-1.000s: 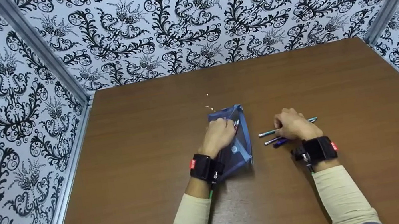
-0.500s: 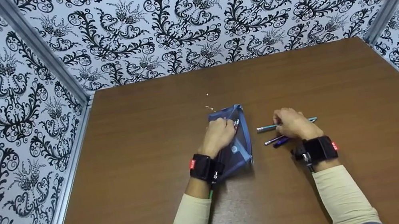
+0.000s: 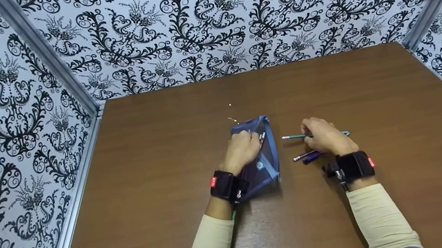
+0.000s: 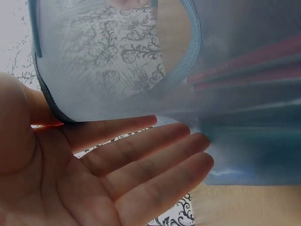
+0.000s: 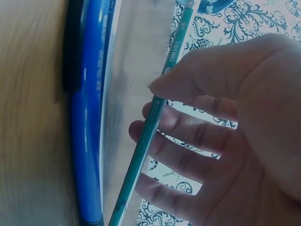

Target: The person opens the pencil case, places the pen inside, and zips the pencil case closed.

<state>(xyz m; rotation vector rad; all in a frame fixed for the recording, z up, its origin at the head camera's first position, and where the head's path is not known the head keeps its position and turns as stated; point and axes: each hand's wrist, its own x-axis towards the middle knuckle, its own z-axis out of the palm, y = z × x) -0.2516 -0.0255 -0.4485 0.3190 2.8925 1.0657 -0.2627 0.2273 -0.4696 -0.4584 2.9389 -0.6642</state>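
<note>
My left hand [image 3: 242, 151] is over a blue mesh zip pencil case [image 3: 270, 165]. In the left wrist view, the thumb and index finger are at its dark edge, the other fingers stretched along the mesh. A red pencil [image 4: 244, 67] shows through the mesh. Off to the right, my right hand [image 3: 324, 137] pinches a green pencil [image 5: 141, 146] between thumb and fingertips, its eraser end pointing left. Beside that hand lie a blue pen [image 5: 89, 117] and another pencil [image 3: 302, 156] with a white eraser end, both partly hidden by the hand in the head view.
The brown wooden table [image 3: 166, 119] meets patterned walls [image 3: 204, 23] at the back and sides, with metal posts [image 3: 48, 58] in the corners. Each wrist wears a black strap [image 3: 224, 185] with a camera.
The green pencil's eraser end has swung away from the body, and the right hand has shifted slightly that way with it. The left hand and the pencil case have not moved.
</note>
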